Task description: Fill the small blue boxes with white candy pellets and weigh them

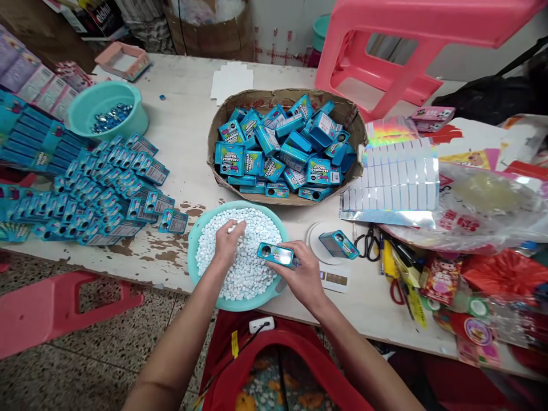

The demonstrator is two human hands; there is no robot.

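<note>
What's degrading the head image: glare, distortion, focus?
Head view: glare on the silvery sheet, bright highlight on the box in the right hand; wide-angle stretch on the top-right pink stool; shadows soft; white pieces pale, with little detail; large box lettering readable, fine print not.

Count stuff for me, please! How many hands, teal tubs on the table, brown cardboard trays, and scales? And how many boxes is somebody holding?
Hands: 2, the left hand and right hand
Teal tubs: 2, the white-piece tub and blue-piece tub
Cardboard tray: 1
Scale: 1
Held blue box: 1
Total: 7
</note>
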